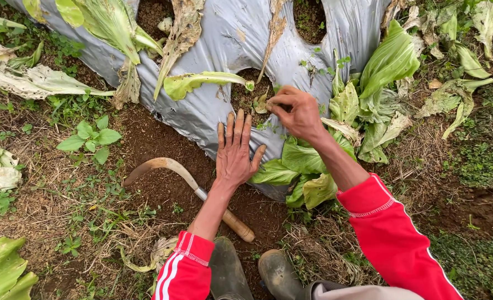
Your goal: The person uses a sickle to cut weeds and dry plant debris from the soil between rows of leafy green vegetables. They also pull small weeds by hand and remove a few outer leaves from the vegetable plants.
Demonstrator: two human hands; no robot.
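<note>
Grey plastic mulch sheet [224, 39] lies under my fingers. My left hand [234, 153] presses flat on it, fingers spread and holding nothing. A sickle [188, 183] lies just below that wrist. My right hand [296, 111] pinches a small seedling [262, 104] at the soil hole [243, 94] above my left fingertips.

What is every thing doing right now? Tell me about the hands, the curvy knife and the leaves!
left hand: flat, fingers spread, pressing on the grey plastic sheet
right hand: fingers pinched at the planting hole
sickle: lying on soil, unheld
green leaves: limp, lying on the sheet
rubber boots: standing on soil
</note>
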